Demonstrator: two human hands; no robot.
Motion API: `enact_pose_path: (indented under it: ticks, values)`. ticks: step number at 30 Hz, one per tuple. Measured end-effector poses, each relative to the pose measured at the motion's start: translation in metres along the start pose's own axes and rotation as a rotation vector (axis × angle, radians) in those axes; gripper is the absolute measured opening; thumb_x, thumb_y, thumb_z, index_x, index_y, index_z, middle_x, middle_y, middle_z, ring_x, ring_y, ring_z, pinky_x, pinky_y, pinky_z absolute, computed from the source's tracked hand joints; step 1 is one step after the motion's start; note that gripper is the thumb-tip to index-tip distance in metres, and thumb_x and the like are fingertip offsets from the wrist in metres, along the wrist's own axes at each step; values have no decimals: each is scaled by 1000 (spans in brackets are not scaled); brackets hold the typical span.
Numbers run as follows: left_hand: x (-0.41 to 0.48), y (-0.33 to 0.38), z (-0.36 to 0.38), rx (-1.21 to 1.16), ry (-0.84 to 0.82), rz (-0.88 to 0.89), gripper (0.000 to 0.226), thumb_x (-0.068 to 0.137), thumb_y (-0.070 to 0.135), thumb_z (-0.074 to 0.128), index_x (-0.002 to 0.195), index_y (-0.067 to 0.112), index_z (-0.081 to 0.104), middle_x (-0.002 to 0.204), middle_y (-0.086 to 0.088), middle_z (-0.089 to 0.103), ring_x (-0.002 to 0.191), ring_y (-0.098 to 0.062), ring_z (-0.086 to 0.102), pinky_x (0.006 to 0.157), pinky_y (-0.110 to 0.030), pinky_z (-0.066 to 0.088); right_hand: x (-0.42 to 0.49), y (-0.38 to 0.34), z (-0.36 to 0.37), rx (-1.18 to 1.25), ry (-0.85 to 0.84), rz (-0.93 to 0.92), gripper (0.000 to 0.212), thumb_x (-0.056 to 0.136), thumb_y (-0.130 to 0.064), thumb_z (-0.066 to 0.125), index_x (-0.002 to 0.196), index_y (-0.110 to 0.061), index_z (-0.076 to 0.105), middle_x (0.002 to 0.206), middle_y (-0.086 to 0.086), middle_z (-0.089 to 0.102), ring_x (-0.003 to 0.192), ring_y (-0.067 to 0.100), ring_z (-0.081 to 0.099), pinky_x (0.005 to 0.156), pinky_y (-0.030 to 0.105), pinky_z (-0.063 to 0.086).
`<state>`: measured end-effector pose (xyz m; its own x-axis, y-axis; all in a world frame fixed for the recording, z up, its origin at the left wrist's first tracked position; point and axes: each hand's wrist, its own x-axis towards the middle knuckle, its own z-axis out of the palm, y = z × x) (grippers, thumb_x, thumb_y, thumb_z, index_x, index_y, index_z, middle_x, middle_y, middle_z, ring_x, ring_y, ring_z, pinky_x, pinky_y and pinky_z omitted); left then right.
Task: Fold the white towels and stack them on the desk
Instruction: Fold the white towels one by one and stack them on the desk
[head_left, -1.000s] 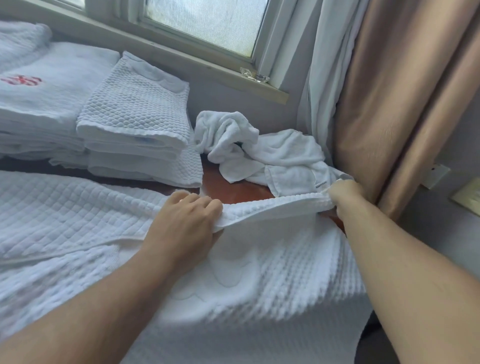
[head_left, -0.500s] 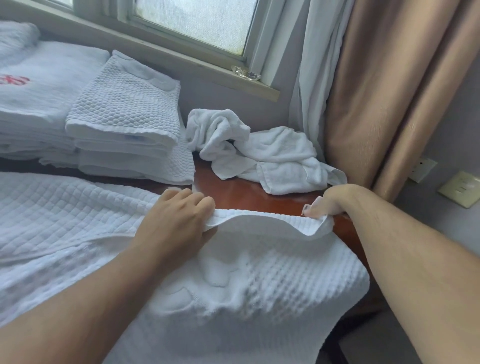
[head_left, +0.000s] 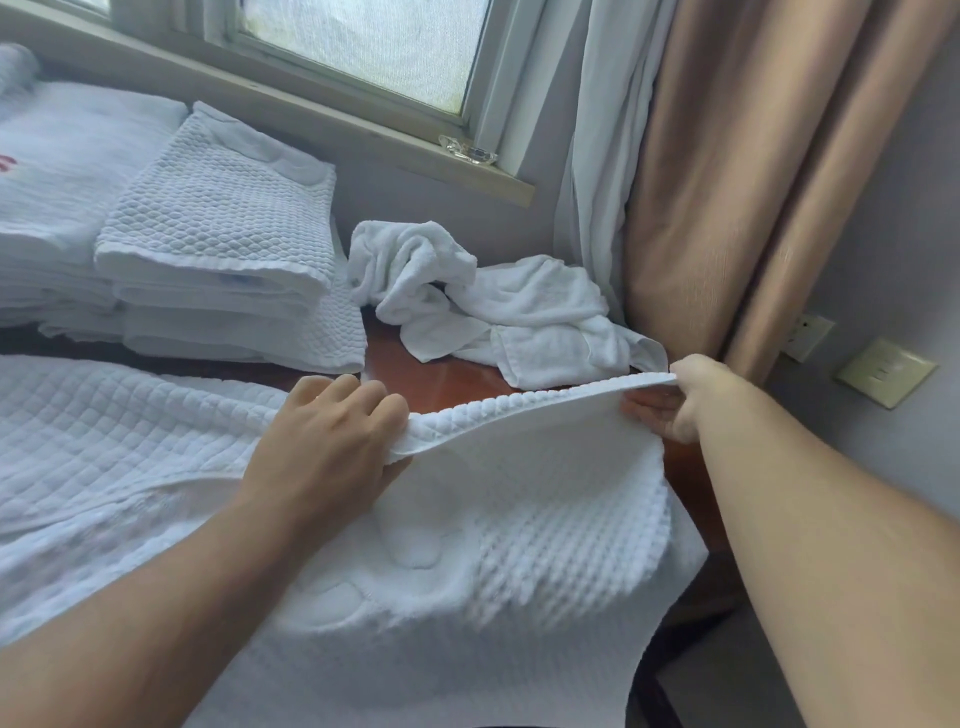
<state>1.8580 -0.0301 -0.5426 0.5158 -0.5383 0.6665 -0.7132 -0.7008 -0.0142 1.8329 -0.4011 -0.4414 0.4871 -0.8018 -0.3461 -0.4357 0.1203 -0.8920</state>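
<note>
Above the desk, left hand and right hand fingers pinching towel edge, edge running left-right

White waffle towel — tan curtain.

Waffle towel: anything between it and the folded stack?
Nothing visible. Left hand and right hand grip the waffle towel; only bare desk lies between it and the folded stack. Crumpled towels sit to its right.

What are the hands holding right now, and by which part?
Both hold the waffle towel by its lifted far edge: the left hand grips mid-edge, the right hand pinches the corner.
</note>
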Motion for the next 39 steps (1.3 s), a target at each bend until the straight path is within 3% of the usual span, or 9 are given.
enact_pose_path:
  ticks: [4,10,15,17,19,22,28,33,39]
  values:
    - [1,1,-2,20,80,-40,35,89,41,43,73,11,53,70,-6,52,66,-33,54,69,-45,46,-4,-8,5,263,34,19,38,99,-13,38,114,-1,70,92,20,76,72,39,75,57,51,60]
    - [0,0,-3,-43,149,-46,36,91,40,45,75,8,52,72,-8,52,66,-34,53,66,-46,47,-13,-20,1,268,-57,16,41,99,-12,30,111,-7,70,78,14,73,59,26,71,45,32,57]
    - [-1,2,-2,-27,168,-16,32,89,37,48,75,9,53,72,-7,52,66,-33,53,64,-44,47,-25,-5,18,667,-110,-4,40,99,-15,25,72,-9,53,43,3,54,33,16,52,44,21,49]
    - [-2,1,-3,-33,175,-28,33,89,38,48,75,9,53,72,-7,52,67,-33,54,65,-44,46,-25,1,23,572,-166,-33,40,97,-20,27,70,-13,56,49,1,58,42,15,52,48,19,44]
    - [-3,0,-5,-37,166,-45,34,88,39,48,76,9,54,73,-6,53,69,-33,55,66,-45,47,-24,7,25,105,-201,-43,43,98,-31,36,79,-11,69,61,3,65,51,17,54,49,22,40]
    - [-3,0,-6,-30,141,-46,32,85,40,48,77,9,55,74,-5,53,71,-33,56,68,-45,47,-14,21,24,-429,-20,-259,27,93,-34,50,90,-11,64,71,2,57,59,17,50,53,29,35]
    - [-3,0,-6,-46,120,-48,32,84,40,47,78,10,55,75,-5,53,72,-32,56,70,-45,46,10,52,2,123,-253,-220,30,98,-31,51,96,-8,71,91,8,70,70,18,60,73,36,51]
    - [-2,1,-6,-49,98,-57,31,85,40,47,78,11,55,76,-3,53,73,-31,55,73,-44,44,15,53,-3,214,-342,-205,32,100,-37,51,85,-14,68,82,7,71,75,22,72,76,38,54]
    - [-2,0,-5,-76,81,-41,27,85,39,48,79,13,53,76,0,51,73,-30,55,75,-43,42,15,43,-10,266,-520,-238,55,99,-50,48,127,-6,68,123,19,70,116,31,68,94,44,50]
